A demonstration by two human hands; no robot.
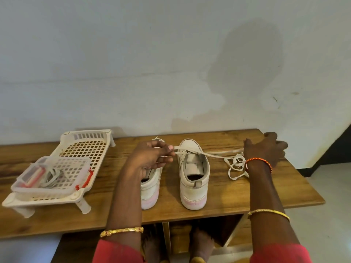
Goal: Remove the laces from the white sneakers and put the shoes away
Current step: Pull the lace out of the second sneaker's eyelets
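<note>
Tabletop: wood with visible grain, brown, a soft satin sheen.
Right sneaker: white upper, smooth and matt like leather or a synthetic; pale pink rubbery sole edge.
Left sneaker, just left of the right sneaker: same matt white upper, pinkish sole.
Lace: flat woven cloth, off-white, matt.
Rack, left of the sneakers: cream plastic, perforated grid, slightly glossy.
Box, on the rack: clear plastic, glossy.
Bangles: gold-coloured metal, shiny.
Wrist thread: orange twisted cord, matt.
Sleeves: red cloth.
Wall, behind the tabletop: pale painted plaster, matt, stained.
</note>
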